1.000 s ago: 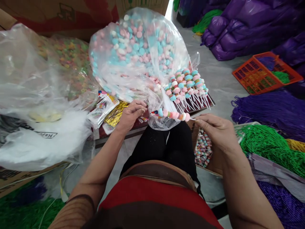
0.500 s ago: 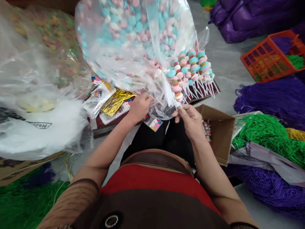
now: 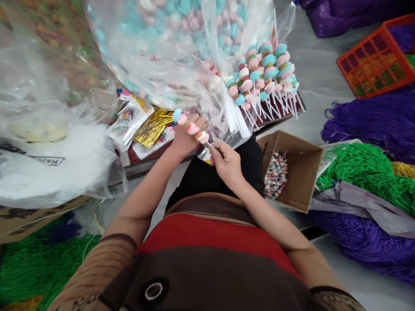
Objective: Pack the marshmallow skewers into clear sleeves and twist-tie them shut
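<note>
My right hand point(image 3: 225, 162) pinches the white stick of a candy skewer point(image 3: 191, 127). The skewer slants up to the left, threaded with blue, pink, green, red and white soft pieces. Behind it, my left hand point(image 3: 185, 140) has its fingers curled over the table edge; the candy partly covers them. From under that hand pokes the printed corner of a small clear bag point(image 3: 208, 156), mostly hidden. More candy skewers point(image 3: 264, 69) lie in rows at the table's right side. A bundle of bare white sticks point(image 3: 238, 119) rests beside them, near a large clear bag of candy point(image 3: 168, 52).
Left of my hands lie gold twist ties point(image 3: 152, 129) and a stack of printed bags point(image 3: 129, 119). A cardboard box point(image 3: 296, 172) with wrapped candies stands at my right. Green cord point(image 3: 366, 172) and an orange crate point(image 3: 376, 60) are farther right.
My right hand has carried the candy skewer left, from beside the stick bundle to in front of my left hand. The view has tipped downward. The printed bag came out over my lap.
</note>
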A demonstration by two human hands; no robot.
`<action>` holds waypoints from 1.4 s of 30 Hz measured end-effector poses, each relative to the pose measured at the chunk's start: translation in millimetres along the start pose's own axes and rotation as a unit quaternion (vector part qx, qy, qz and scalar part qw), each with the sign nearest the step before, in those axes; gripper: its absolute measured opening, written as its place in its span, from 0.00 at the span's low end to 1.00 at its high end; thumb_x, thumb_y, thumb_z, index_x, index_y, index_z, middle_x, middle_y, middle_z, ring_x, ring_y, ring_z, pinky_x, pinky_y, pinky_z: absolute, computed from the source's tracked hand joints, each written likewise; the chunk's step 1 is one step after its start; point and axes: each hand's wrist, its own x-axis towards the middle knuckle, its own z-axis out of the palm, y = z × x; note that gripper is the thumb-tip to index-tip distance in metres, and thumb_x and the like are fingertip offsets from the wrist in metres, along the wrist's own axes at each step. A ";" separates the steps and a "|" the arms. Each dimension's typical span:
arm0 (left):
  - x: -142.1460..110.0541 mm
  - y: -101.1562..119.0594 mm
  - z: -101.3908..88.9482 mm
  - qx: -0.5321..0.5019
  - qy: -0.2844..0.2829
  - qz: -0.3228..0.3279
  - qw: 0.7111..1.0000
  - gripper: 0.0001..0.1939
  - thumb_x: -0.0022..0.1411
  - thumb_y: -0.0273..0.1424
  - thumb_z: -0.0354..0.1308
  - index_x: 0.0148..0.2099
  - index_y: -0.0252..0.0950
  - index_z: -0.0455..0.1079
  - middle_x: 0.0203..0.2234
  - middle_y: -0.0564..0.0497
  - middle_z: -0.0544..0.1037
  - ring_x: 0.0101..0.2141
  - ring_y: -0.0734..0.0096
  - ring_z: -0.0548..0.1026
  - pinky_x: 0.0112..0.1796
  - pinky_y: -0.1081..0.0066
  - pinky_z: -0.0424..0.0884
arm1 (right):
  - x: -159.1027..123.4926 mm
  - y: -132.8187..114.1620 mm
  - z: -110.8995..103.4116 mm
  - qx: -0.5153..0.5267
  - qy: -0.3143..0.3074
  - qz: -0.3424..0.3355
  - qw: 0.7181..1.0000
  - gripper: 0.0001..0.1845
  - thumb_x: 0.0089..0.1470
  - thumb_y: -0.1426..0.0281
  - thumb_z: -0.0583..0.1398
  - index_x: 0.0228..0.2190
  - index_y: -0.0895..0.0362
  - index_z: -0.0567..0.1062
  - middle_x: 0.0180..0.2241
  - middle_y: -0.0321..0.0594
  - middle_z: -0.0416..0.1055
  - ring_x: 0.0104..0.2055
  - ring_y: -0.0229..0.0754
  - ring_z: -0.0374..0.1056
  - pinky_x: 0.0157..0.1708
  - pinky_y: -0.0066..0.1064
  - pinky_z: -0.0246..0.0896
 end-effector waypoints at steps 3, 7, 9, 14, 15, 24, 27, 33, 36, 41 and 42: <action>-8.1 6.9 -11.8 0.027 -0.019 0.039 0.999 0.12 0.66 0.38 0.57 0.32 0.39 0.73 0.32 0.46 0.76 0.41 0.57 0.73 0.53 0.55 0.64 | 11.8 -4.2 -2.5 -0.006 0.053 -0.042 0.998 0.10 0.61 0.62 0.60 0.34 0.53 0.78 0.31 0.36 0.76 0.34 0.40 0.70 0.41 0.33 0.67; -25.1 16.8 -27.5 -0.073 -0.085 0.049 0.992 0.18 0.66 0.45 0.58 0.43 0.35 0.77 0.31 0.50 0.77 0.35 0.67 0.73 0.43 0.66 0.68 | 27.4 -12.6 -15.2 -0.008 0.106 -0.100 0.989 0.12 0.62 0.58 0.61 0.35 0.53 0.77 0.31 0.34 0.75 0.35 0.38 0.69 0.41 0.32 0.67; -31.3 18.7 -31.7 -0.149 -0.131 0.013 0.980 0.20 0.61 0.46 0.64 0.45 0.35 0.77 0.27 0.54 0.73 0.29 0.72 0.70 0.35 0.71 0.67 | 34.8 -15.8 -18.6 -0.005 0.118 -0.131 0.984 0.14 0.63 0.56 0.61 0.35 0.54 0.76 0.30 0.33 0.73 0.34 0.37 0.68 0.39 0.31 0.67; -33.5 16.1 -28.6 -0.309 -0.161 -0.029 0.937 0.28 0.58 0.55 0.65 0.47 0.36 0.78 0.36 0.48 0.80 0.36 0.70 0.76 0.40 0.71 0.72 | 44.3 -19.2 -17.4 0.035 0.112 -0.149 0.982 0.15 0.63 0.54 0.62 0.36 0.53 0.76 0.29 0.30 0.69 0.31 0.34 0.65 0.36 0.29 0.65; -32.4 16.6 -26.7 -0.329 -0.154 -0.029 0.931 0.30 0.59 0.57 0.63 0.49 0.36 0.78 0.41 0.46 0.81 0.40 0.68 0.78 0.44 0.70 0.73 | 44.4 -20.0 -16.7 0.050 0.101 -0.141 0.984 0.16 0.63 0.53 0.62 0.36 0.52 0.76 0.29 0.30 0.68 0.31 0.34 0.64 0.35 0.29 0.65; -24.7 47.3 -21.6 -0.420 -0.193 -0.070 0.884 0.27 0.45 0.49 0.77 0.39 0.34 0.77 0.33 0.52 0.80 0.35 0.71 0.78 0.42 0.70 0.74 | 46.8 -40.1 -26.8 0.110 0.025 -0.104 0.988 0.20 0.58 0.47 0.64 0.35 0.50 0.79 0.28 0.32 0.71 0.28 0.35 0.66 0.31 0.30 0.67; -25.7 44.9 -22.1 -0.421 -0.144 -0.091 0.891 0.24 0.46 0.46 0.77 0.32 0.34 0.73 0.26 0.55 0.75 0.29 0.76 0.72 0.36 0.72 0.71 | 50.0 -37.5 -29.5 0.103 0.048 -0.113 0.987 0.19 0.56 0.48 0.66 0.35 0.50 0.80 0.31 0.32 0.74 0.31 0.36 0.68 0.34 0.31 0.68; -28.4 38.9 -23.9 -0.233 -0.076 -0.019 0.969 0.24 0.60 0.51 0.65 0.28 0.36 0.67 0.21 0.57 0.66 0.24 0.77 0.63 0.29 0.73 0.62 | 48.1 -27.3 -26.4 0.116 0.067 -0.082 0.988 0.18 0.57 0.49 0.65 0.37 0.50 0.81 0.29 0.31 0.72 0.28 0.35 0.66 0.30 0.29 0.66; -28.7 40.6 -24.5 -0.126 -0.049 0.034 0.990 0.26 0.66 0.53 0.56 0.28 0.37 0.65 0.20 0.57 0.65 0.24 0.75 0.61 0.28 0.72 0.59 | 46.1 -28.5 -25.5 0.116 0.064 -0.071 0.989 0.17 0.58 0.51 0.65 0.37 0.51 0.80 0.26 0.30 0.69 0.25 0.33 0.64 0.27 0.28 0.64; -30.6 38.8 -20.5 -0.029 -0.017 0.110 0.993 0.29 0.71 0.55 0.46 0.28 0.38 0.62 0.20 0.55 0.65 0.23 0.74 0.63 0.29 0.69 0.58 | 50.3 -24.9 -18.3 0.086 0.110 -0.089 0.986 0.16 0.61 0.52 0.63 0.37 0.52 0.79 0.26 0.31 0.67 0.29 0.35 0.65 0.32 0.29 0.65; -31.7 37.4 -19.5 -0.029 -0.015 0.109 0.994 0.29 0.72 0.55 0.45 0.27 0.38 0.60 0.19 0.56 0.64 0.23 0.74 0.62 0.28 0.69 0.57 | 52.3 -23.8 -16.4 0.081 0.128 -0.095 0.984 0.17 0.61 0.51 0.62 0.36 0.51 0.79 0.27 0.31 0.68 0.30 0.35 0.66 0.34 0.30 0.66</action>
